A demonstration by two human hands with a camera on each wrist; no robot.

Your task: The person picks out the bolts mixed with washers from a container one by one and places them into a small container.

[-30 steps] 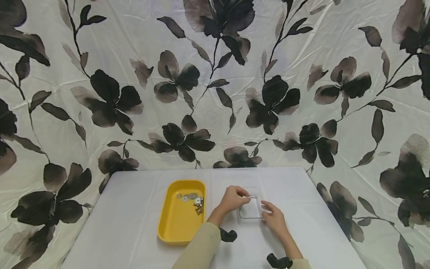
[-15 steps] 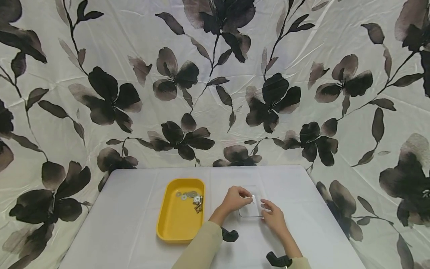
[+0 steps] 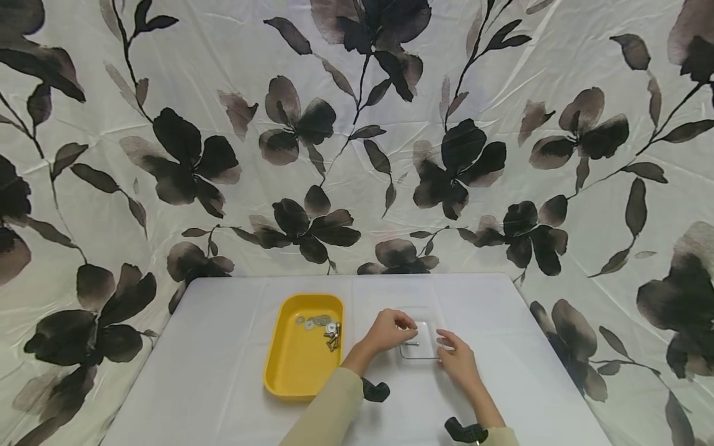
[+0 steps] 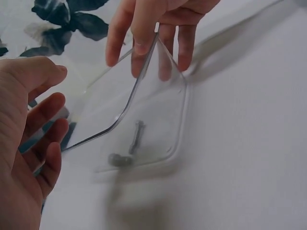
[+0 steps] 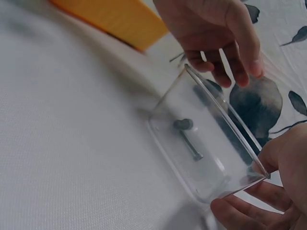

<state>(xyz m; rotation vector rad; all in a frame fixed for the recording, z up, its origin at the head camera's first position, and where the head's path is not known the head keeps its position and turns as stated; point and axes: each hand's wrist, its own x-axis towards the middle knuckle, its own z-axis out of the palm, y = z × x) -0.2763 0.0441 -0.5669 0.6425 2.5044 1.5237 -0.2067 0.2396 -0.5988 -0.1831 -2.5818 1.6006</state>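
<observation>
A clear, open-topped plastic box (image 3: 426, 357) stands on the white table. My right hand (image 3: 458, 362) holds its right side; the right wrist view has thumb and fingers on either side of the wall of the box (image 5: 218, 165). Inside lies a metal bolt (image 3: 411, 344), also visible as a grey bolt (image 4: 136, 136) in the left wrist view. A thick dark end sits beside its shaft; whether that is a separate piece I cannot tell. Over the left rim hovers my left hand (image 3: 392, 328), its fingers loosely bent and nothing between them (image 4: 36, 115).
A yellow tray (image 3: 295, 371) stands left of the box. Several flat washers (image 3: 320, 320) lie at its far end, with several bolts (image 3: 333, 341) along its right wall. Behind the table hangs a floral cloth (image 3: 379, 155).
A second ago my left fingers pinched a small metal piece above the box. Half a second ago it tilted downward. Now those fingers hold nothing and a bolt lies in the box.
</observation>
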